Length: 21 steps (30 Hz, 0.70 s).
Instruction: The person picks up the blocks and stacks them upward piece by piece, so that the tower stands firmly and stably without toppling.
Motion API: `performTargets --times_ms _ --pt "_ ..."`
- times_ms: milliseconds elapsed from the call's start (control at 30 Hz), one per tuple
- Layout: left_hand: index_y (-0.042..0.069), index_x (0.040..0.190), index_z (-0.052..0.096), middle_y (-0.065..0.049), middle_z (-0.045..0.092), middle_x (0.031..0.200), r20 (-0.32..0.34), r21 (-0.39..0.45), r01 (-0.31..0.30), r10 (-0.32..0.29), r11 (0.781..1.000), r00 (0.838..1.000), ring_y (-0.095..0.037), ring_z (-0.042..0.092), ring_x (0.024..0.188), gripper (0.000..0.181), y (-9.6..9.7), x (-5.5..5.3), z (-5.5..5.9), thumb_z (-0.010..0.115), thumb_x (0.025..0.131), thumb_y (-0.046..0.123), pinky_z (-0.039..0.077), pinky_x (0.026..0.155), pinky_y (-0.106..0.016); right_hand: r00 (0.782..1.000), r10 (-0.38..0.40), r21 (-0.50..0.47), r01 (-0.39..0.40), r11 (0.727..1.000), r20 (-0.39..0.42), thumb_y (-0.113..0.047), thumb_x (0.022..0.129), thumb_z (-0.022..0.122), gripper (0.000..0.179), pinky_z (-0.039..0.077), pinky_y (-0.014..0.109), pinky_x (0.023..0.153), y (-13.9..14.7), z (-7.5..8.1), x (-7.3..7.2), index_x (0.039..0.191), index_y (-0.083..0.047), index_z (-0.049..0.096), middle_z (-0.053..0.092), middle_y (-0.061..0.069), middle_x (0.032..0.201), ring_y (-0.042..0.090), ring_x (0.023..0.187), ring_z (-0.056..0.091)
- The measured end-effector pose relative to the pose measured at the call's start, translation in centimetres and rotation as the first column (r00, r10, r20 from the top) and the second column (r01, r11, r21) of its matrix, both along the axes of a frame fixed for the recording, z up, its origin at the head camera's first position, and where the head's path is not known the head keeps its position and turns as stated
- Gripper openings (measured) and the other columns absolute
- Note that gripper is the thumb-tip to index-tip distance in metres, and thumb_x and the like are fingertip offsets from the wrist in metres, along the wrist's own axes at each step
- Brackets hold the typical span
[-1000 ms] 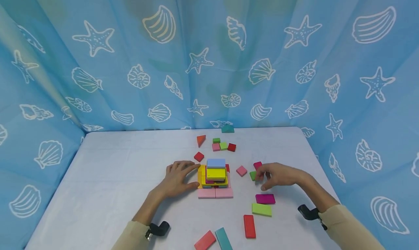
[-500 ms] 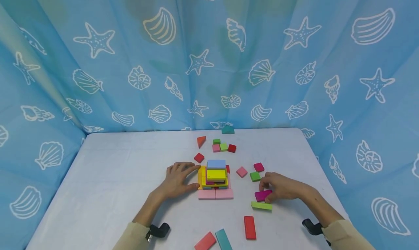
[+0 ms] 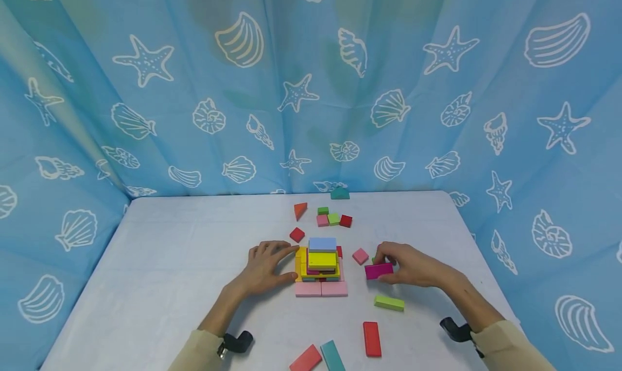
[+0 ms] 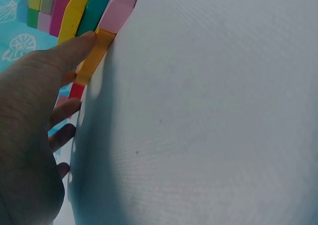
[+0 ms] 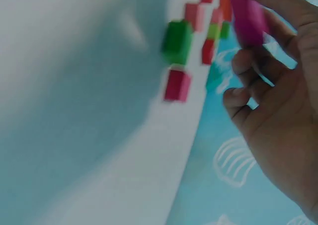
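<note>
A stacked building of coloured blocks (image 3: 322,261) stands mid-table on a pink and yellow base, topped by a light blue block (image 3: 323,244). At its left side my left hand (image 3: 266,265) rests on the table, thumb and index finger stretched against the orange-yellow edge block (image 4: 95,56). My right hand (image 3: 417,265) pinches a magenta block (image 3: 378,271) between thumb and fingers, raised off the table to the right of the building. The right wrist view shows that magenta block (image 5: 248,19) blurred, with the other fingers curled below it.
Near my right hand lie a pink cube (image 3: 360,256) and a partly hidden green block (image 5: 177,42). Closer to me are a lime block (image 3: 389,303), red block (image 3: 372,339), coral block (image 3: 306,358) and teal block (image 3: 332,356). Several small blocks lie behind the building.
My right hand has moved from the green block to the magenta block, taken hold of it and lifted it leftward. The lime block has tipped onto its edge. My left hand stays put.
</note>
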<state>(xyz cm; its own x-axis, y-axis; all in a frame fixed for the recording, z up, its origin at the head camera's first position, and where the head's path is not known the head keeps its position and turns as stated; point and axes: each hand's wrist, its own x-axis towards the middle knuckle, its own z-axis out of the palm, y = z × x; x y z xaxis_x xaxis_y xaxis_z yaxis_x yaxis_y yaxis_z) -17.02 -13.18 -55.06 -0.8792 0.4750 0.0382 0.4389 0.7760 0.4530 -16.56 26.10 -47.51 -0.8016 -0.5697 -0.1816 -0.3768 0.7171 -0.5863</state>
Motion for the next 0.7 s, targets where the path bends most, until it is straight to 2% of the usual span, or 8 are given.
performTargets --times_ms 133,233,300,400,500,600,700 --pt "0.033 0.151 0.047 -0.003 0.047 0.150 0.001 0.005 0.002 -0.002 1.000 1.000 -0.031 0.033 0.138 0.072 -0.1 0.0 0.0 0.069 0.087 0.059 0.027 0.109 -0.059 0.997 0.036 -0.061 -0.040 0.997 -0.064 -0.022 0.079 0.087 0.030 0.056 0.023 0.075 -1.8 1.1 -0.2 0.098 -0.029 0.065 0.063 -0.013 0.099 0.009 0.089 0.060" --pt "0.034 0.151 0.046 -0.003 0.047 0.150 -0.001 0.005 0.008 -0.008 1.000 1.000 -0.031 0.033 0.138 0.072 0.0 0.0 0.1 0.068 0.087 0.060 0.027 0.109 -0.059 0.997 0.011 -0.100 -0.018 0.995 -0.078 -0.025 0.083 0.084 0.024 0.056 0.022 0.073 -2.8 1.7 -0.2 0.100 -0.026 0.067 0.064 -0.014 0.097 0.009 0.088 0.060" --pt "0.033 0.151 0.046 -0.003 0.047 0.150 0.001 0.007 0.009 -0.009 1.000 1.000 -0.031 0.033 0.138 0.073 0.0 -0.1 0.1 0.068 0.087 0.060 0.026 0.109 -0.059 0.997 -0.033 -0.155 0.022 0.988 -0.067 -0.027 0.085 0.082 0.023 0.056 0.023 0.073 -3.4 2.0 -0.3 0.102 -0.024 0.068 0.066 -0.013 0.097 0.010 0.088 0.060" --pt "0.033 0.151 0.046 -0.003 0.047 0.150 0.012 0.004 0.005 -0.005 1.000 1.000 -0.031 0.033 0.138 0.073 0.0 0.0 0.3 0.068 0.087 0.059 0.026 0.109 -0.060 0.994 -0.110 -0.267 0.099 0.959 -0.026 -0.031 0.088 0.079 0.022 0.055 0.026 0.074 -4.3 2.3 -0.2 0.105 -0.022 0.069 0.068 -0.009 0.098 0.014 0.088 0.062" --pt "0.033 0.151 0.047 -0.004 0.047 0.150 0.015 0.002 0.001 -0.001 1.000 1.000 -0.032 0.033 0.138 0.072 0.0 0.1 0.3 0.069 0.087 0.058 0.026 0.109 -0.060 0.982 -0.180 -0.364 0.187 0.912 0.055 -0.032 0.089 0.078 0.023 0.056 0.028 0.076 -5.5 2.4 -0.1 0.106 -0.020 0.068 0.069 -0.003 0.100 0.020 0.090 0.064" --pt "0.033 0.151 0.047 -0.004 0.047 0.150 0.016 0.003 0.001 -0.001 1.000 1.000 -0.032 0.032 0.139 0.072 0.0 0.1 0.3 0.069 0.087 0.057 0.026 0.109 -0.060 0.963 -0.240 -0.400 0.270 0.876 0.125 -0.035 0.088 0.079 0.028 0.056 0.030 0.074 -6.8 2.1 0.0 0.107 -0.017 0.068 0.067 0.000 0.100 0.023 0.090 0.064" --pt "0.033 0.151 0.047 -0.004 0.046 0.150 0.014 0.007 0.003 -0.003 1.000 1.000 -0.032 0.033 0.138 0.072 -0.1 0.1 0.3 0.069 0.087 0.057 0.026 0.109 -0.060 0.943 -0.297 -0.384 0.333 0.861 0.152 -0.038 0.086 0.080 0.030 0.055 0.029 0.071 -7.7 1.6 0.2 0.105 -0.017 0.067 0.064 0.002 0.098 0.023 0.087 0.062"
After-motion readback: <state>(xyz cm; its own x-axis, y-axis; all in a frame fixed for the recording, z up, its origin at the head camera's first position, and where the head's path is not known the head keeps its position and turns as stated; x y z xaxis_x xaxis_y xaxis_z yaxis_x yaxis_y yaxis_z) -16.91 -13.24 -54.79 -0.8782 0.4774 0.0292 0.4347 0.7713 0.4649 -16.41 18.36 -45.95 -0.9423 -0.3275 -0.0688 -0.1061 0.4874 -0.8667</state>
